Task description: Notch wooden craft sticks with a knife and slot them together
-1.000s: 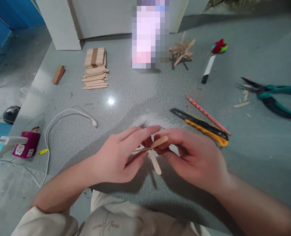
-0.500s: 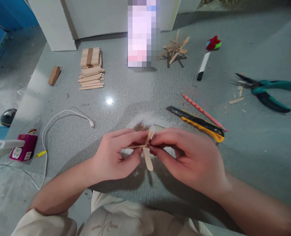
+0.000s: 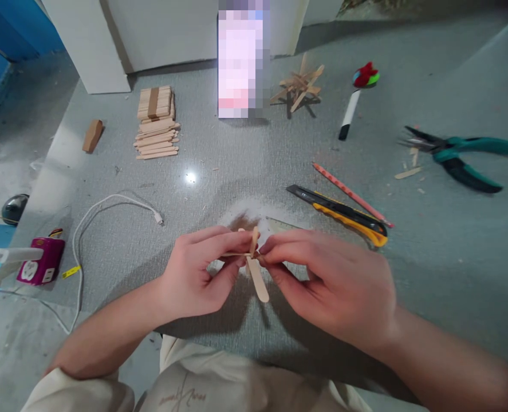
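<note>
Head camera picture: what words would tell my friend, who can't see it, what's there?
A left hand and a right hand hold crossed sticks above a grey table. A cutter, pencil and pliers lie to the right; stacked sticks lie to the left.

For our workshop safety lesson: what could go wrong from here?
The thin wooden sticks, crossed between the left hand and right hand, could slip apart or snap if pressed too hard.

The utility knife lies just beyond the right hand, which might brush against it.
</note>
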A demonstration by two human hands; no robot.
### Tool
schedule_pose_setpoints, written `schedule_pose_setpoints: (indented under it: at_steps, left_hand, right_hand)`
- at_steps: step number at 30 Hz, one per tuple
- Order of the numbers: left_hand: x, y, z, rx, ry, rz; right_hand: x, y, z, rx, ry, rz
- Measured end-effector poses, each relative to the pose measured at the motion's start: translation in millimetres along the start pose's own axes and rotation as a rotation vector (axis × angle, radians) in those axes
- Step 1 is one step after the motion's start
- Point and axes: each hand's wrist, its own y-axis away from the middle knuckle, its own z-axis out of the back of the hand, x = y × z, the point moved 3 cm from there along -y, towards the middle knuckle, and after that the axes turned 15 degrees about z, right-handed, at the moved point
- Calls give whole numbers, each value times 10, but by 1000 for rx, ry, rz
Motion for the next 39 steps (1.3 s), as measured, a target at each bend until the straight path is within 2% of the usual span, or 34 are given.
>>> schedule_pose_setpoints:
  at_steps: [3,12,18,24,29,39]
  left_hand:
    - [-16,-2,4,28,-51,-7]
    - [-37,19,-12,11,-46,-89]
    - [-21,-19,21,91,-30,-126]
    - [45,-67,40,173,23,-141]
    - [70,-62,23,135,68,-116]
    - [66,-33,-21,90,50,-93]
  right_hand:
    - [-16,-15,6,11,-32,-3]
    - [-176,6,19,2,-247,-100]
    - [-228,7,-33,-11,-433,-176]
    - [-225,34,-74,-19,-480,-234]
    - [-227,74,-92,-59,-542,-343]
    - [-176,63,-138,-163,-617,-456]
